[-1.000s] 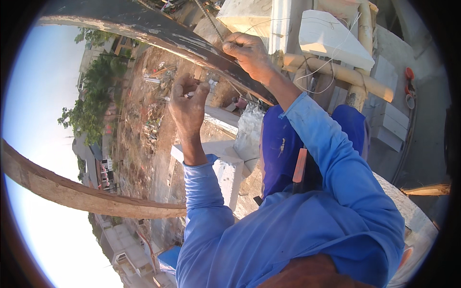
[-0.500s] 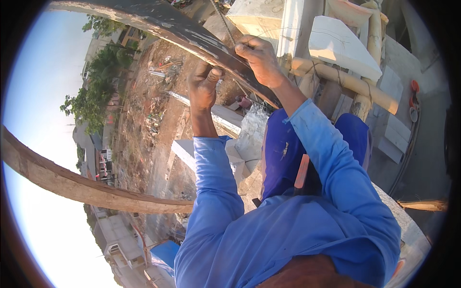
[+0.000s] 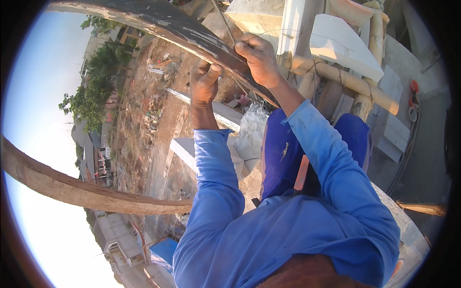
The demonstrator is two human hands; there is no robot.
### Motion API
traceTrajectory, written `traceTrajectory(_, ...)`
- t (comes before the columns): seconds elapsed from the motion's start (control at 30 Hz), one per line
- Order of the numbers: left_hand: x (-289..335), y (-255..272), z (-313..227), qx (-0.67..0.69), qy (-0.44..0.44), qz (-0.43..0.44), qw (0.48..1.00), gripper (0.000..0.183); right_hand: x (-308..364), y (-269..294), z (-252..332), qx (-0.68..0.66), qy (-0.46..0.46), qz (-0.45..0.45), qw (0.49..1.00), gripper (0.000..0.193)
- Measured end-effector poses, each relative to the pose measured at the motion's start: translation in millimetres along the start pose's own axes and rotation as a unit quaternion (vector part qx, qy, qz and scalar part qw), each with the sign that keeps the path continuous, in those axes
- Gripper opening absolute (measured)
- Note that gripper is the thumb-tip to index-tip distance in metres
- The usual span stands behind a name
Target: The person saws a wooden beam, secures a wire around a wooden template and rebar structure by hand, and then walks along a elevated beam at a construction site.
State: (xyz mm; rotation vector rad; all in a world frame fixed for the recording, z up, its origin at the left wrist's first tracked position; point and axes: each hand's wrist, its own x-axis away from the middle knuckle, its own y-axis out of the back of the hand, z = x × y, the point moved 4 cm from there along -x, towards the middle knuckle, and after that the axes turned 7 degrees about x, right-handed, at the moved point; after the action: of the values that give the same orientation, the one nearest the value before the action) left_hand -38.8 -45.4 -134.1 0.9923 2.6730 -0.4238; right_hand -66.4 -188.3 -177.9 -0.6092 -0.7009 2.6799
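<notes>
Item: thin wire (image 3: 276,30), one length. Location: apparently from the right fingertips, arching away to their right, over toward a white block (image 3: 343,48).

Right hand (image 3: 259,60): fingers narrow, thumb against forefinger, seemingly pinched on the wire; close beside a dark beam (image 3: 192,36) with a worn, pale edge.

Left hand (image 3: 204,84): fingers curled, thumb uppermost, at the lower edge of the same beam; left of the right fingers and a little below. Fingertips partly hidden; impossible to say whether holding or bare.

Surroundings: dark rod (image 3: 223,20) just above the right fingers; bamboo pole (image 3: 345,81) to their right and lower; orange-handled tool (image 3: 301,173) at the lap, well below both sets of fingers; wooden plank (image 3: 96,194) well below and left of the left fingers.

Step in hand, by judgement: wire work at the beam, two-handed.

Demands of the next move, by judgement: steady right pinch, even tension, slack free of the block's corners.
</notes>
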Motion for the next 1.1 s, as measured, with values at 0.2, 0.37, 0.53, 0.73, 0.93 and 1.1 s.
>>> traceTrajectory(0.2,10,-2,1,-0.057,-0.003,-0.07,0.996,0.038,-1,-2,3,0.009,-0.025,-0.009,1.0,0.017)
traceTrajectory(0.37,10,-21,-15,-0.135,-0.014,-0.042,0.99,0.045,-5,4,12,0.081,-0.012,0.024,0.996,0.016)
traceTrajectory(0.53,12,-30,-17,-0.202,-0.037,-0.093,0.974,0.047,-9,6,21,0.149,0.003,0.04,0.988,0.019)
traceTrajectory(0.73,4,-16,-21,-0.014,0.016,-0.012,1.0,0.036,-26,7,42,0.266,0.007,0.159,0.951,0.024)
traceTrajectory(0.93,-53,15,-47,-0.074,-0.012,-0.129,0.989,0.031,-45,4,49,0.385,0.078,0.217,0.894,0.022)
traceTrajectory(1.1,-114,-8,-60,-0.308,0.186,0.104,0.927,0.029,-52,-7,51,0.37,0.002,0.306,0.877,0.017)
